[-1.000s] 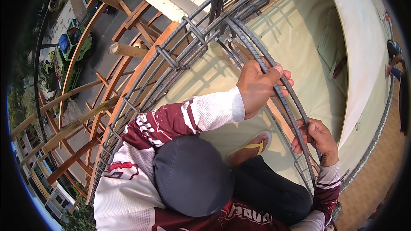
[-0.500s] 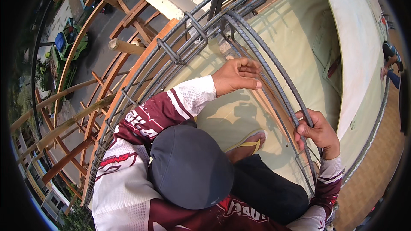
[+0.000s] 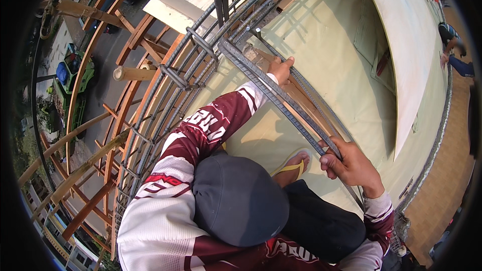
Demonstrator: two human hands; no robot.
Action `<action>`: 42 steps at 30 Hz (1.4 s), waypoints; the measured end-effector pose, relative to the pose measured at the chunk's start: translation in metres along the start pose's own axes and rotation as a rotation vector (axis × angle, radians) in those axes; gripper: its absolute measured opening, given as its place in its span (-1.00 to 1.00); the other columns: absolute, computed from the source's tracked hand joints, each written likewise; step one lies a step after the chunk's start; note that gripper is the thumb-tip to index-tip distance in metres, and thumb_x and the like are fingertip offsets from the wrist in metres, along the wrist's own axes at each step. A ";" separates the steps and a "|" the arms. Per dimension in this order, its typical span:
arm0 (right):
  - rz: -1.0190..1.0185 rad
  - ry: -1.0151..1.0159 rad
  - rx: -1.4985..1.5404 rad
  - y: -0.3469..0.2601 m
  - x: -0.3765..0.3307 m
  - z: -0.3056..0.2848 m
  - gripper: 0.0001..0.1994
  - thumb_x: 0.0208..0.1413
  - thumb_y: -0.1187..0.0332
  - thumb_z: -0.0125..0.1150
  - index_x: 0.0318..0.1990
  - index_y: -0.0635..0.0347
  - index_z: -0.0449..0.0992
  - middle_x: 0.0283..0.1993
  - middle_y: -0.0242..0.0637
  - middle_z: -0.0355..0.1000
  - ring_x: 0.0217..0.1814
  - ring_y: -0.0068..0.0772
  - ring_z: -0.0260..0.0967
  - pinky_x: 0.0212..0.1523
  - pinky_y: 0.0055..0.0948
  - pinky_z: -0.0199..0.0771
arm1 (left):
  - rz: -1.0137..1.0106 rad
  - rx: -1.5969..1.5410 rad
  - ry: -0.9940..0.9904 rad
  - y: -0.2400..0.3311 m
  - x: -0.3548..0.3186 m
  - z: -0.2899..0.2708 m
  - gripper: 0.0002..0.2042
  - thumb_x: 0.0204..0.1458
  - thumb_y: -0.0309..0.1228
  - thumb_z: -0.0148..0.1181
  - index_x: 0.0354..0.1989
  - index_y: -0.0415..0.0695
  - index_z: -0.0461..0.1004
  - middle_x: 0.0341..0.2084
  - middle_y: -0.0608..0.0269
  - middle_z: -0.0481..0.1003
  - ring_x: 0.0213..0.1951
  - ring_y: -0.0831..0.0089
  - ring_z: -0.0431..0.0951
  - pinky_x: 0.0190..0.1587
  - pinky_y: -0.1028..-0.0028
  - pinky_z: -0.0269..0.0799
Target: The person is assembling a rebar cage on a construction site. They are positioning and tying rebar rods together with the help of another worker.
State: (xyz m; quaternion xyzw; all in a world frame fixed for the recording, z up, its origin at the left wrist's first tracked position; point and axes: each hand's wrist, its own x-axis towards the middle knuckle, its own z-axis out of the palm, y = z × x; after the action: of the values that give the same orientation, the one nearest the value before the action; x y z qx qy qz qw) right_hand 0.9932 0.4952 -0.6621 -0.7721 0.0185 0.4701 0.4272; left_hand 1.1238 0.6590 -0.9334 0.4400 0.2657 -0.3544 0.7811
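Note:
My right hand point(image 3: 346, 165) is closed around a long pair of ribbed steel rebars point(image 3: 281, 103) that slants up toward the far left. My left arm reaches beneath this pair. My left hand point(image 3: 281, 69) is beside a second, thinner set of rebars point(image 3: 317, 101) lying lower down; its thumb points outward. Most of its fingers are hidden, so I cannot tell whether it grips those bars. A wooden board edge point(image 3: 301, 98) runs under the lower bars. My sandalled foot point(image 3: 296, 167) rests on the pale sheet below.
A curved rebar cage point(image 3: 173, 78) with ties runs along my left. Beyond it are wooden and bamboo scaffolding point(image 3: 95, 153) and a green truck point(image 3: 75, 78) far below. A pale curved panel point(image 3: 396, 55) stands at the right. Another person point(image 3: 454, 52) is at the far right.
My left hand has gone down from above the rebars to beside the lower set, under the held pair. The held rebars' far end has swung left, with my right hand still on them.

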 end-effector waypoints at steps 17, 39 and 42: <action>-0.105 0.130 -0.406 0.005 0.010 0.026 -0.74 0.24 0.35 0.13 0.02 0.22 0.36 -0.44 0.06 0.51 -0.36 0.23 0.50 -0.38 0.04 0.47 | 0.185 0.143 0.050 0.028 0.024 0.025 -0.62 0.30 -0.33 -0.01 0.04 -0.49 0.26 0.00 -0.16 0.37 0.01 -0.03 0.51 0.01 0.21 0.54; -0.096 0.154 -0.383 0.008 0.010 0.028 -0.74 0.23 0.37 0.13 0.00 0.25 0.34 -0.43 0.06 0.50 -0.34 0.23 0.50 -0.36 0.03 0.46 | 0.018 0.546 -0.113 0.034 -0.004 -0.026 -0.64 0.29 -0.36 -0.03 0.14 -0.37 0.30 0.10 -0.02 0.42 0.16 0.14 0.48 0.04 0.18 0.52; -0.100 0.139 -0.358 0.009 0.011 0.027 -0.74 0.23 0.37 0.12 0.01 0.27 0.33 -0.40 0.08 0.50 -0.32 0.24 0.49 -0.34 0.05 0.44 | -0.018 0.413 -0.093 0.036 -0.004 -0.032 -0.62 0.29 -0.36 -0.02 0.17 -0.36 0.32 0.07 0.00 0.46 0.09 0.19 0.53 -0.05 0.22 0.57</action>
State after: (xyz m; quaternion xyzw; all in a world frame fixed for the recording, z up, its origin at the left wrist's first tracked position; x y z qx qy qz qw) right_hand 0.9760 0.5123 -0.6809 -0.8663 -0.0743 0.3895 0.3038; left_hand 1.1467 0.7008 -0.9278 0.5713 0.1551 -0.4284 0.6827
